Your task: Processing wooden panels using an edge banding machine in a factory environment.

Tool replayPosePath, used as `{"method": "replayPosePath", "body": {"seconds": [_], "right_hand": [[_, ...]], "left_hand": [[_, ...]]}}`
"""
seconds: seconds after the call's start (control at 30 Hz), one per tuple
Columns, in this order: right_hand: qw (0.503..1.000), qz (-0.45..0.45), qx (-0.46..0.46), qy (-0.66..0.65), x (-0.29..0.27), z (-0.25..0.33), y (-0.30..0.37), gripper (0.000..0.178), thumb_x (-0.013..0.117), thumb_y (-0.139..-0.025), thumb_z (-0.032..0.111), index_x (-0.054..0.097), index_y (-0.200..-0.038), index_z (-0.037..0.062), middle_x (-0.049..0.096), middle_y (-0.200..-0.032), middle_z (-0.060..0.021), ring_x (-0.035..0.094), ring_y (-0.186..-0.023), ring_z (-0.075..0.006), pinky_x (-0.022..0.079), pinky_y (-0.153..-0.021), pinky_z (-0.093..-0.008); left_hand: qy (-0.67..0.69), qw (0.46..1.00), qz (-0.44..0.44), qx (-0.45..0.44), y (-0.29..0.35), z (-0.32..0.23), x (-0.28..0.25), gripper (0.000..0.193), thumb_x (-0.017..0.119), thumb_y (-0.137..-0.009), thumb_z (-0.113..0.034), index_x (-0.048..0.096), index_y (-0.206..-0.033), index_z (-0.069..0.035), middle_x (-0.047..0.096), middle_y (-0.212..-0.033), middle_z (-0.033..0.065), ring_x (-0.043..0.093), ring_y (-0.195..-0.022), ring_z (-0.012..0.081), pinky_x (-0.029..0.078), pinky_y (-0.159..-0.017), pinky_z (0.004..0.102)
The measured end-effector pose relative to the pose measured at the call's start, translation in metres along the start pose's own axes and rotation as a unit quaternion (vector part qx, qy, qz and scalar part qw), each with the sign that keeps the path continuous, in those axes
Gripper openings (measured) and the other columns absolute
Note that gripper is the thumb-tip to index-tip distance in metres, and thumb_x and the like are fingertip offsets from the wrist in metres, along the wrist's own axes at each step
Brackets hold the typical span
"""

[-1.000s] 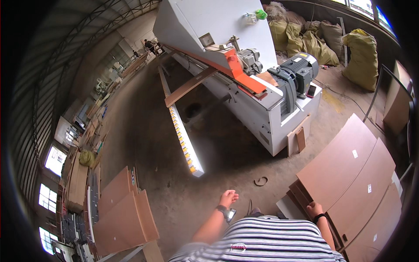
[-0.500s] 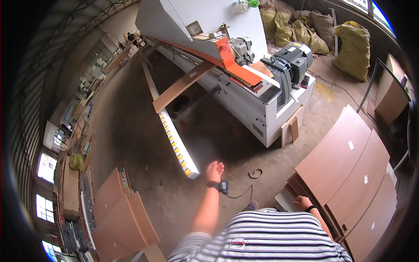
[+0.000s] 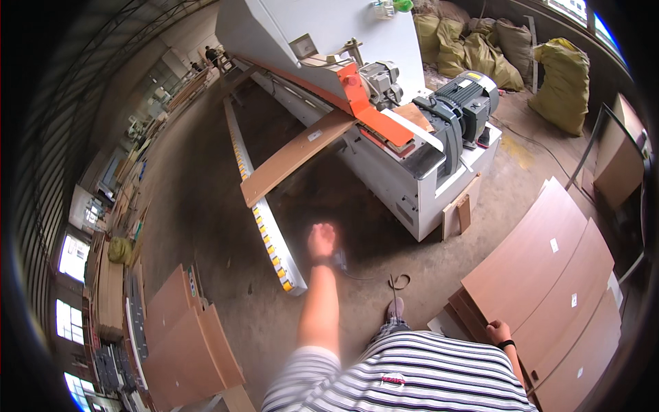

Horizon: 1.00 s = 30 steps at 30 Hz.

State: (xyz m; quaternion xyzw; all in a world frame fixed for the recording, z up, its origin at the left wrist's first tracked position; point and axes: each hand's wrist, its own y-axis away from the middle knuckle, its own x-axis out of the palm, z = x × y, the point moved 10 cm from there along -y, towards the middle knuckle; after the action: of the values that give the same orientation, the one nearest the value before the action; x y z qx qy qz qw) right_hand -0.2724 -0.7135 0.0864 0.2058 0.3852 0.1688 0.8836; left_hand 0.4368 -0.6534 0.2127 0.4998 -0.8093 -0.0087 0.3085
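In front of me, my left hand (image 3: 321, 240) is raised over the floor, smeared by motion; its fingers look loosely apart and no object shows in it. A dark device is on that wrist. The nearest thing to it is a white rail with yellow rollers (image 3: 274, 253). Across the rail lies a long brown board (image 3: 295, 161), its far end at the orange guard (image 3: 374, 120) of a large white machine (image 3: 395, 182). My right hand (image 3: 499, 332) is curled closed beside the edge of the stacked brown panels (image 3: 528, 257); nothing shows in it, and whether it touches them is unclear.
Another brown panel stack (image 3: 182, 343) stands at the left. A grey motor (image 3: 467, 103) sits on the machine's end. Yellow-green sacks (image 3: 561, 86) stand at the back right. A dark strap or cable (image 3: 399, 281) lies on the floor near my shoe (image 3: 395, 309). People (image 3: 211, 55) are far off.
The brown board has come nearer and slightly right out of the machine. My left hand has moved up and left, toward the board. My right hand has shifted right along the panels.
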Motion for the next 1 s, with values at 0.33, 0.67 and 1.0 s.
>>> {"method": "replayPosePath", "body": {"seconds": [0.33, 0.67, 1.0], "right_hand": [[0.997, 0.045, 0.063, 0.022, 0.041, 0.064, 0.029, 0.024, 0.060, -0.071, 0.021, 0.063, -0.085, 0.0021, 0.063, -0.081, -0.0142, 0.061, -0.077, -0.0251, 0.048, -0.070, -0.0328], [0.988, 0.013, -0.017, -0.156, 0.024, 0.171, -0.003, 0.019, 0.057, -0.080, 0.018, 0.062, -0.085, -0.0002, 0.059, -0.067, -0.0037, 0.055, -0.064, -0.0101, 0.045, -0.058, -0.0243], [0.872, 0.111, -0.133, -0.458, -0.051, 0.351, -0.005, 0.033, 0.053, -0.085, 0.026, 0.057, -0.098, -0.0036, 0.058, -0.083, -0.0041, 0.054, -0.077, -0.0107, 0.044, -0.074, -0.0241]], "left_hand": [[0.113, 0.993, 0.024, -0.029, -0.117, -0.042, 0.050, 0.092, 0.055, -0.072, -0.056, 0.018, -0.130, 0.005, 0.020, -0.137, 0.0167, 0.025, -0.126, 0.0233, 0.030, -0.099, 0.0364], [0.134, 0.988, 0.077, 0.029, -0.114, -0.044, 0.031, 0.048, 0.056, -0.081, -0.035, 0.043, -0.117, -0.006, 0.052, -0.110, 0.0069, 0.055, -0.094, 0.0151, 0.041, -0.043, 0.0133], [-0.008, 1.000, 0.011, 0.014, 0.073, -0.103, 0.026, 0.050, 0.064, -0.076, -0.033, 0.046, -0.113, -0.004, 0.052, -0.107, 0.0085, 0.050, -0.097, 0.0185, 0.043, -0.082, 0.0313]]}}
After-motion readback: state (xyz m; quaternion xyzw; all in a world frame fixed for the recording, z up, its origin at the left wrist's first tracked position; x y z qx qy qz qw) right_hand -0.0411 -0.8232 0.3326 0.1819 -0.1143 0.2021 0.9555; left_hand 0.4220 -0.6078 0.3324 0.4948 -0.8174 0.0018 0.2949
